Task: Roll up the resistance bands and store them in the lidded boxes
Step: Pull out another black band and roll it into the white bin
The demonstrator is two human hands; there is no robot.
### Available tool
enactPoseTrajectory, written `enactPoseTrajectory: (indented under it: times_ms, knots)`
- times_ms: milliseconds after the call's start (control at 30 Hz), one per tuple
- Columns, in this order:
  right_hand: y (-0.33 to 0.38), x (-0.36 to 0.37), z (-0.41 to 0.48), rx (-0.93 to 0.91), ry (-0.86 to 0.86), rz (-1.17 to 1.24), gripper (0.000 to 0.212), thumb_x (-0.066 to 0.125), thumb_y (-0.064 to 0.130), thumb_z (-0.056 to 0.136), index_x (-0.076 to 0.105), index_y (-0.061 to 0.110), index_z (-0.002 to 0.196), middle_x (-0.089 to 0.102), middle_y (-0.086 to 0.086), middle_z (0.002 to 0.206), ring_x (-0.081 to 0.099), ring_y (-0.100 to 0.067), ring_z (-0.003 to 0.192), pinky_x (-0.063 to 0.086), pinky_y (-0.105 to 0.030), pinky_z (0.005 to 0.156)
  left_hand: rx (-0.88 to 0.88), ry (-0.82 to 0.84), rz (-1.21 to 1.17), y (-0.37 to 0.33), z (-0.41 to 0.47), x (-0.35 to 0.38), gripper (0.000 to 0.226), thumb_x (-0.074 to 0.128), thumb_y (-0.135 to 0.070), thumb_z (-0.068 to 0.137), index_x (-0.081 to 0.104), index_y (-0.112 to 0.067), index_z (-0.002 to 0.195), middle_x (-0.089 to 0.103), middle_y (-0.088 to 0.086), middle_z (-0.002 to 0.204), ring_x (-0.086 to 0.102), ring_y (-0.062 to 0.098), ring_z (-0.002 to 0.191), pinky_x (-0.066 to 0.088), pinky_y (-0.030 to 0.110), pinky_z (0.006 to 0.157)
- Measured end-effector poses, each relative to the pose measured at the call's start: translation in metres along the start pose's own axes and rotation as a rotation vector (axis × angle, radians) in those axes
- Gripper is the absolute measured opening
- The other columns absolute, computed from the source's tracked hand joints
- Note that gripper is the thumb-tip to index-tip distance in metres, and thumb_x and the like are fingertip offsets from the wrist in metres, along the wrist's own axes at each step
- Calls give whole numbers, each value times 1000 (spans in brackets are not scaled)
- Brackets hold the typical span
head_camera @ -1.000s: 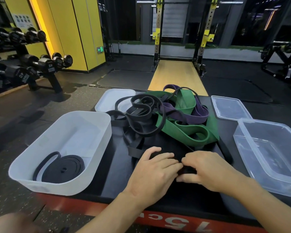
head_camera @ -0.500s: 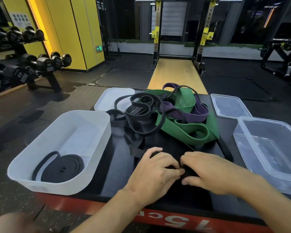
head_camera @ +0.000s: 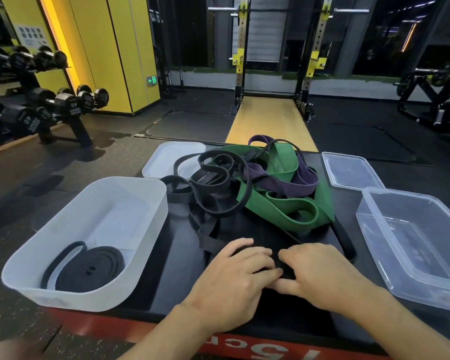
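Observation:
My left hand (head_camera: 240, 279) and my right hand (head_camera: 320, 275) meet at the near middle of the black platform, their fingers curled round a small roll of black band (head_camera: 286, 272) that is mostly hidden between them. Its loose tail (head_camera: 211, 241) runs back toward a tangled pile of black bands (head_camera: 213, 183), a green band (head_camera: 283, 211) and a purple band (head_camera: 289, 184). A rolled black band (head_camera: 89, 271) lies in the white box (head_camera: 130, 183) on the left. A clear box (head_camera: 374, 224) stands on the right.
A white lid (head_camera: 166, 154) lies behind the white box and a clear lid (head_camera: 348, 168) behind the clear box. The platform's red front edge (head_camera: 244, 344) is close to me. A dumbbell rack (head_camera: 50, 105) stands far left, a squat rack (head_camera: 278, 61) behind.
Both hands have kept working at the same spot, fingers shifting slightly on the black roll. The pile and boxes have not moved.

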State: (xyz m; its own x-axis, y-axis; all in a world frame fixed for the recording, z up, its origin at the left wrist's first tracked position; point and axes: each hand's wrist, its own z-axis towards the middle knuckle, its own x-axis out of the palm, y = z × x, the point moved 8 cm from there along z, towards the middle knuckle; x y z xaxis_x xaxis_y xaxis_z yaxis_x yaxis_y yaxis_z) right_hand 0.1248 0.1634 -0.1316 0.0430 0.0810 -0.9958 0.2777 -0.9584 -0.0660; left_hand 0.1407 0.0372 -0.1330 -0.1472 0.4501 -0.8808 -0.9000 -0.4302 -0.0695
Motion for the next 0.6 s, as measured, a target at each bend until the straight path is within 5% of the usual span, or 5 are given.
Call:
enactPoseTrajectory:
  times_ms: [167, 300, 433, 533, 600]
  knots:
    - [-4, 4, 0, -4, -1, 44, 62, 34, 86, 88, 45, 25, 85, 53, 8, 83, 61, -21, 89, 46, -38, 72, -295, -195, -127, 36, -15, -44, 75, 64, -17, 72, 55, -29, 145, 46, -18, 152, 29, 8, 152, 13, 44, 127]
    - [-2, 3, 1, -9, 38, 38, 57, 36, 84, 90, 37, 27, 81, 36, 9, 74, 60, -24, 92, 39, -38, 70, -415, 136, -24, 80, -19, -39, 47, 51, -31, 77, 61, -39, 123, 54, -26, 140, 22, -3, 151, -3, 38, 128]
    - [-4, 4, 1, 1, 37, 48, 60, 37, 85, 88, 29, 27, 73, 38, 9, 76, 57, -25, 89, 38, -38, 71, -354, 334, 9, 91, -6, -31, 6, 52, -40, 97, 47, -37, 98, 60, -19, 91, 56, -7, 103, -4, 40, 127]
    - [-5, 5, 1, 11, 42, 73, 60, 38, 86, 87, 35, 26, 77, 41, 9, 78, 60, -26, 93, 37, -38, 70, -324, 387, 15, 96, 8, -38, 22, 60, -54, 94, 48, -36, 90, 57, -17, 69, 51, -4, 73, 24, 31, 115]
    - [-6, 4, 1, 19, 49, 80, 61, 38, 87, 86, 36, 27, 76, 43, 9, 79, 59, -25, 92, 36, -38, 70, -325, 422, -12, 100, 16, -44, 34, 65, -65, 87, 53, -34, 82, 60, -14, 69, 54, 3, 72, 36, 26, 86]
